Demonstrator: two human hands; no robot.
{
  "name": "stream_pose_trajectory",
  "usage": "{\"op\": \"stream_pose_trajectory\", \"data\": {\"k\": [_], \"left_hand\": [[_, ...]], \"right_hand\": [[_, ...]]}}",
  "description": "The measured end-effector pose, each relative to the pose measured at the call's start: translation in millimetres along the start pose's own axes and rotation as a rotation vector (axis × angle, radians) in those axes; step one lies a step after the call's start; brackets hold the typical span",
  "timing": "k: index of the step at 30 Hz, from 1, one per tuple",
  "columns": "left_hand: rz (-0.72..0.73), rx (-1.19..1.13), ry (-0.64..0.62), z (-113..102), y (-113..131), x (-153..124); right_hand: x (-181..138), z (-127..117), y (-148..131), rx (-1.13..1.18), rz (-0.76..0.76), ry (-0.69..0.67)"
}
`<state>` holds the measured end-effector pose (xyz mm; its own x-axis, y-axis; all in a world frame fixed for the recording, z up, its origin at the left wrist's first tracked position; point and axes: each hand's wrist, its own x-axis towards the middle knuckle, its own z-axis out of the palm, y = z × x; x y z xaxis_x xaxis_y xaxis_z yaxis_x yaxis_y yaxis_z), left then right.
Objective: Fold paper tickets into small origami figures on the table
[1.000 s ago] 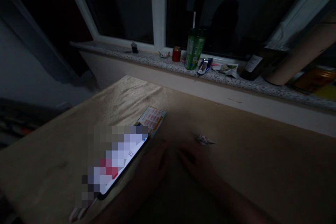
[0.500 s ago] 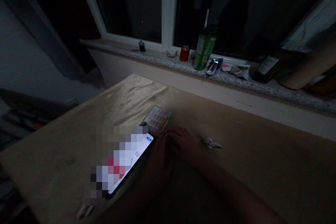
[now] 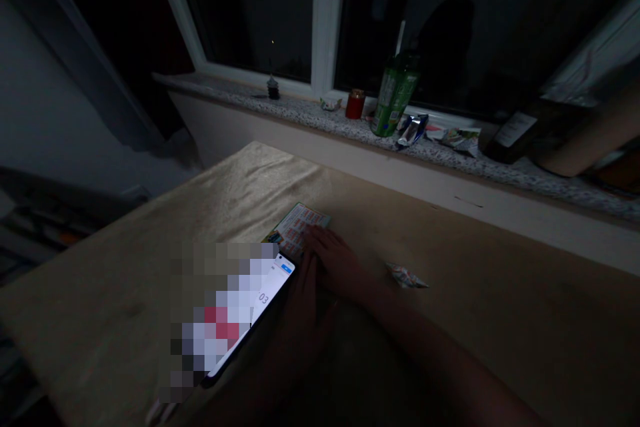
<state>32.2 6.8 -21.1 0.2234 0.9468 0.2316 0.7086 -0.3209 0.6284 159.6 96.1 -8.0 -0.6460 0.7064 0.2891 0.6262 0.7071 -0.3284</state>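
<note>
The flat, rectangular card with red printed blocks [image 3: 296, 219] lies mid-frame on our tan, creased bench [image 3: 525, 293], which runs wide toward frame right and ends below the speckled stone sill [image 3: 295, 109]. Our right hand [image 3: 343, 268] lays fingers over the card's right side, our left hand [image 3: 300, 310] beside it; we cannot tell either grip. A lit, black-edged phone [image 3: 273, 287] crowds lower left; a patterned, crumpled scrap [image 3: 406, 275] lies right.
</note>
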Motion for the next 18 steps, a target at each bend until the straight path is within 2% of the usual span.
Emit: {"op": "stream_pose_trajectory", "data": {"k": [5,18], "left_hand": [[0.006,0.062,-0.031,0.1,-1.1,-0.4],[0.047,0.144,-0.071,-2.1,3.6,-3.0]], "right_hand": [[2.3,-0.1,1.3,-0.019,-0.019,-0.056],[-12.6,-2.1,-4.4,-0.087,0.034,-0.048]]}}
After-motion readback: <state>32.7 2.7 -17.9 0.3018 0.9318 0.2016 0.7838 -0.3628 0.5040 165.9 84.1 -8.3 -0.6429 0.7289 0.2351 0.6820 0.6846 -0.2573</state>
